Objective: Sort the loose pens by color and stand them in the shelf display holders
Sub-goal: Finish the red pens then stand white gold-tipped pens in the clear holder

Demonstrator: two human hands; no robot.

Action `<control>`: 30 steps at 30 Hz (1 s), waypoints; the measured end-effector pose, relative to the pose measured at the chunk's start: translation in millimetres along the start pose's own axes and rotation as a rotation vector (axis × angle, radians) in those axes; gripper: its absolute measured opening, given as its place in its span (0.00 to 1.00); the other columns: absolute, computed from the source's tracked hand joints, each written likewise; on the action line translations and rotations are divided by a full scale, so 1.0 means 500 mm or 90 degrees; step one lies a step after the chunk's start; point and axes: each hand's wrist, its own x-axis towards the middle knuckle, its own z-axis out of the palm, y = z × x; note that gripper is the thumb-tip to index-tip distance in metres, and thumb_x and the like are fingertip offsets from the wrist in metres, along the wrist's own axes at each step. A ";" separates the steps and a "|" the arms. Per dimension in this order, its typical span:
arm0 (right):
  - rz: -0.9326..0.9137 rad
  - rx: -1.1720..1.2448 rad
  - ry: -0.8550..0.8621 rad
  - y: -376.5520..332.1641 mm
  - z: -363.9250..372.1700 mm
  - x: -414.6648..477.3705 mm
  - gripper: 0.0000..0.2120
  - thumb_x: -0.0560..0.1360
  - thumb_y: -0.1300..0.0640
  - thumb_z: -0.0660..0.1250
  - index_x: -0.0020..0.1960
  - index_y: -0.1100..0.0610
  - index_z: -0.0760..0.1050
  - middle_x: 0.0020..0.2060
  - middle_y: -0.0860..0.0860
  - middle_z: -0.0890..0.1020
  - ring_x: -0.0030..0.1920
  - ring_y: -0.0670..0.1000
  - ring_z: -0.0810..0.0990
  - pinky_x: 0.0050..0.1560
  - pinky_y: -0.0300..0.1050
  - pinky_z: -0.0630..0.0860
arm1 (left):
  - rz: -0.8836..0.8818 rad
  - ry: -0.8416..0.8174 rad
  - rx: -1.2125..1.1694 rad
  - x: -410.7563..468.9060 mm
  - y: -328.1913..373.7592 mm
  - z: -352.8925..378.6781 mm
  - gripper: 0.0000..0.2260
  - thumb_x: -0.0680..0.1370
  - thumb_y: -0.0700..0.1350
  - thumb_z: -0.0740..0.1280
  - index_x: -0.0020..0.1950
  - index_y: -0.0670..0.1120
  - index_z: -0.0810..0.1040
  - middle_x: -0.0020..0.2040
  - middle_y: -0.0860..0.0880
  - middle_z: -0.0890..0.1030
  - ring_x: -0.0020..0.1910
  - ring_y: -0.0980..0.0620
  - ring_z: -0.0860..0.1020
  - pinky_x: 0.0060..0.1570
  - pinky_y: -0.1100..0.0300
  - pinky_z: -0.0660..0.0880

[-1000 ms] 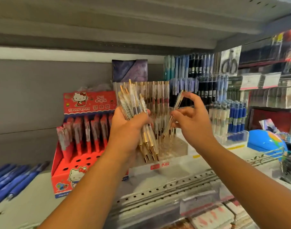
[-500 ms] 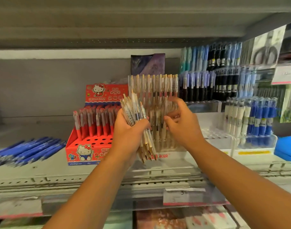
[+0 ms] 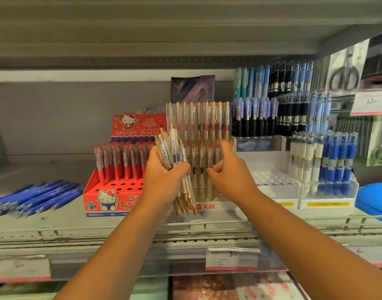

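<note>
- Left hand (image 3: 166, 180) grips a bundle of clear pens (image 3: 169, 149) in front of the clear display holder (image 3: 208, 205) on the shelf.
- Right hand (image 3: 229, 178) is curled among the standing pens (image 3: 198, 118); I cannot tell whether it pinches one.
- Step in hand: probably slotting pens. Next calls for a free hole and upright entry.

Pile of loose pens (image 3: 34, 198) lies flat at the far left of the shelf (image 3: 55, 226). Right of the pile: cardboard box (image 3: 105, 202), pens standing in its back rows. Middle holder (image 3: 209, 206) just right of the box. Before the holder, the left hand (image 3: 164, 182) grips a bundle of pens (image 3: 170, 152); right hand (image 3: 231, 176) beside it. Tiered rack (image 3: 279, 118) behind, further right; low holder (image 3: 328, 191) before the rack. Price tag (image 3: 232, 258) on the shelf's front edge.
</note>
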 end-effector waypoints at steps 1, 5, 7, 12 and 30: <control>0.003 -0.003 0.000 0.000 -0.001 -0.002 0.25 0.75 0.61 0.69 0.66 0.45 0.63 0.32 0.47 0.81 0.34 0.46 0.81 0.39 0.50 0.81 | -0.001 -0.005 0.003 0.000 -0.001 0.000 0.21 0.70 0.37 0.70 0.58 0.58 0.75 0.48 0.57 0.83 0.47 0.57 0.82 0.49 0.53 0.78; 0.027 -0.002 -0.007 -0.003 -0.008 -0.011 0.25 0.75 0.58 0.70 0.68 0.47 0.65 0.35 0.48 0.79 0.36 0.45 0.79 0.35 0.41 0.75 | -0.001 -0.022 0.013 0.001 -0.003 -0.001 0.21 0.69 0.38 0.70 0.58 0.58 0.74 0.46 0.57 0.83 0.44 0.57 0.82 0.47 0.53 0.78; 0.018 -0.004 0.037 -0.010 -0.010 -0.013 0.24 0.75 0.56 0.70 0.68 0.47 0.66 0.42 0.48 0.76 0.40 0.47 0.76 0.34 0.39 0.69 | -0.002 -0.021 0.013 0.000 -0.003 -0.002 0.23 0.68 0.40 0.70 0.61 0.57 0.73 0.47 0.58 0.83 0.45 0.59 0.82 0.47 0.54 0.77; -0.051 0.213 0.063 -0.055 -0.007 -0.027 0.15 0.77 0.55 0.68 0.62 0.47 0.71 0.44 0.46 0.78 0.38 0.42 0.75 0.38 0.37 0.74 | 0.011 -0.048 0.003 -0.001 -0.002 -0.001 0.22 0.70 0.39 0.69 0.60 0.58 0.74 0.50 0.56 0.83 0.49 0.55 0.82 0.53 0.49 0.80; 0.168 0.591 -0.114 -0.064 -0.037 -0.012 0.05 0.77 0.64 0.69 0.52 0.60 0.81 0.43 0.54 0.85 0.41 0.51 0.85 0.36 0.38 0.78 | 0.007 -0.083 -0.004 -0.003 -0.001 -0.001 0.21 0.70 0.40 0.70 0.61 0.57 0.74 0.50 0.56 0.84 0.50 0.57 0.82 0.48 0.59 0.77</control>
